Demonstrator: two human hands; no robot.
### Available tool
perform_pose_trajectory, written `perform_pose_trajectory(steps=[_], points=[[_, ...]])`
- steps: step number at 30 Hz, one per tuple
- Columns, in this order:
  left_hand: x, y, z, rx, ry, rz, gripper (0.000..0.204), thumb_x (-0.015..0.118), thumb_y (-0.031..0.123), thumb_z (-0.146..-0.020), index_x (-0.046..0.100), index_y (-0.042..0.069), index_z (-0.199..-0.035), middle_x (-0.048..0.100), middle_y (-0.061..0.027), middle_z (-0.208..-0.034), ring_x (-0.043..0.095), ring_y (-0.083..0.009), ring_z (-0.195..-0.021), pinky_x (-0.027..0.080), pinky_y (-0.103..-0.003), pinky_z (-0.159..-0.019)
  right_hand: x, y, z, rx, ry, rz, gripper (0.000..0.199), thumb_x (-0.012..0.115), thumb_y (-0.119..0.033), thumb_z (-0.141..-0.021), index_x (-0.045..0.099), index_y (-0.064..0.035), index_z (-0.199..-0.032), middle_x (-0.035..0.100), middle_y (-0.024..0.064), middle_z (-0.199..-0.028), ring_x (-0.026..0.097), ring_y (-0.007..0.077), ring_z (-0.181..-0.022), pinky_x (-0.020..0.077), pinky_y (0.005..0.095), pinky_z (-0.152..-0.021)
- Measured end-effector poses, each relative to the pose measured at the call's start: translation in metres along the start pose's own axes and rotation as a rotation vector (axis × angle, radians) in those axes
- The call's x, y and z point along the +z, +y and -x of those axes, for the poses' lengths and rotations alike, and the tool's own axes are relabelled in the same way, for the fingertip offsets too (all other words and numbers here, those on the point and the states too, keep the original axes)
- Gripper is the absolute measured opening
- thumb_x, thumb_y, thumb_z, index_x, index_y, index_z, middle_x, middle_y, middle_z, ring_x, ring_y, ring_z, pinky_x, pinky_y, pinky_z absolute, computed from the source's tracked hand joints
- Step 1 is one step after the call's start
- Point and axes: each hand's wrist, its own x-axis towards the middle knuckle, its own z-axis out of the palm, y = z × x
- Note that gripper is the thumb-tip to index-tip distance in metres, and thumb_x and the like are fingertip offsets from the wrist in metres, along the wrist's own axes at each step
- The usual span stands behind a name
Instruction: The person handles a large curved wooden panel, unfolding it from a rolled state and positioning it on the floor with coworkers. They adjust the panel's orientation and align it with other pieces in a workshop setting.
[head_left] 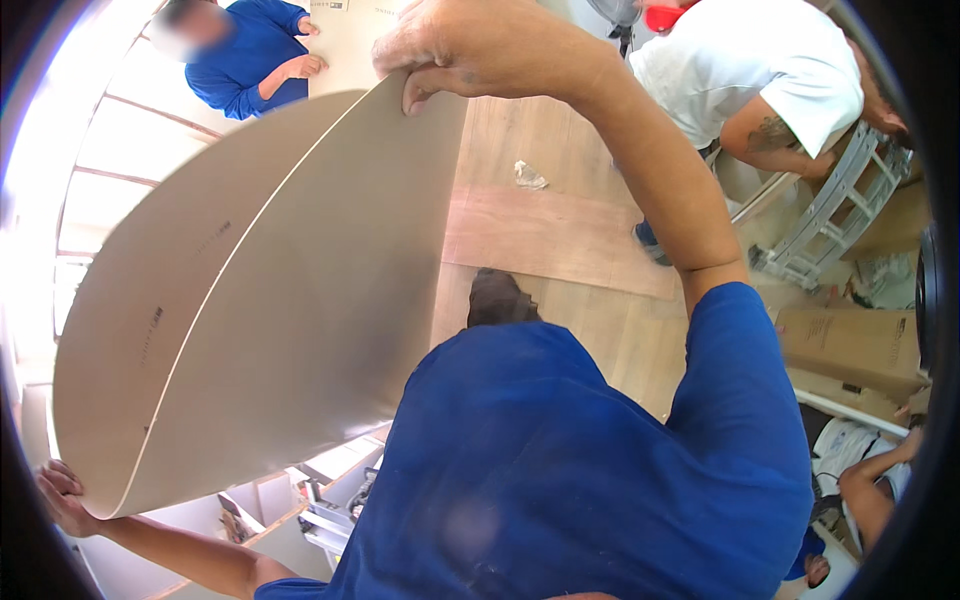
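The big panel (pixel 270 300) is pale beige-grey with small dark print marks. The person's shirt (pixel 580 470) is strong blue, and the floor (pixel 560 240) is light brown wood. One co-worker's shirt (pixel 750 60) is white.

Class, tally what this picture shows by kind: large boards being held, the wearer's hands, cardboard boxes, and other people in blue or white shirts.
Boards: 1
Wearer's hands: 2, left hand, right hand
Cardboard boxes: 1
Blue-shirted person: 1
White-shirted person: 1
Total: 6

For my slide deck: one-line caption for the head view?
Both hands, left and right, grip a large beige board.
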Motion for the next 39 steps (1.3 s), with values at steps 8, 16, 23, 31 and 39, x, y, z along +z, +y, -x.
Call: perform_pose_trajectory(steps=[8,16,23,31,39], points=[[0.015,-0.1,0.031,0.572,0.001,-1.022,0.024,0.064,0.019,-0.095,0.062,-0.005,-0.099,0.065,-0.0173,-0.089,0.065,-0.0296,-0.076,0.055,-0.039,-0.064,0.069,-0.006,-0.007,0.176,0.039,-0.059,0.03,0.076,-0.022,-0.074,0.076,-0.0183,-0.104,0.071,0.0098,-0.081,0.069,0.0306,-0.077,0.0538,0.0429,-0.069],[0.096,-0.051,0.062,0.353,0.141,-0.741,0.046,0.049,0.029,-0.101,0.039,0.01,-0.06,0.044,-0.0044,-0.059,0.041,-0.0255,-0.047,0.035,-0.04,-0.042,0.101,0.005,-0.025,0.238,0.072,-0.11,0.025,0.076,-0.019,-0.072,0.077,-0.0172,-0.097,0.069,0.0087,-0.072,0.068,0.0298,-0.068,0.0536,0.04,-0.064],[-0.024,-0.166,0.056,0.079,0.112,-0.434,0.026,0.06,0.017,-0.1,0.062,-0.007,-0.11,0.062,-0.0111,-0.091,0.059,-0.017,-0.075,0.053,-0.026,-0.069,0.115,0.022,-0.07,0.055,0.037,0.006,0.018,0.075,-0.021,-0.074,0.071,-0.0119,-0.089,0.067,0.0055,-0.082,0.066,0.0256,-0.082,0.0524,0.0391,-0.071],[0.071,-0.09,0.053,-0.288,0.548,-0.042,0.023,0.055,0.018,-0.103,0.055,0.001,-0.087,0.032,0.0028,-0.058,0.029,-0.0068,-0.056,0.024,-0.023,-0.05,0.152,0.02,-0.107,-0.11,0.012,-0.2,0.026,0.081,-0.018,-0.065,0.069,-0.0094,-0.086,0.069,0.0018,-0.082,0.066,0.0231,-0.084,0.0515,0.0359,-0.074],[0.015,-0.138,0.09,0.178,0.213,-0.794,0.049,0.056,0.046,-0.099,0.048,0.008,-0.069,0.041,0.0016,-0.056,0.047,-0.0199,-0.051,0.044,-0.033,-0.046,0.221,-0.006,-0.166,-0.192,-0.01,-0.362,0.013,0.07,-0.016,-0.074,0.057,-0.0131,-0.073,0.056,-0.0003,-0.065,0.062,0.0193,-0.071,0.0505,0.0361,-0.064]])
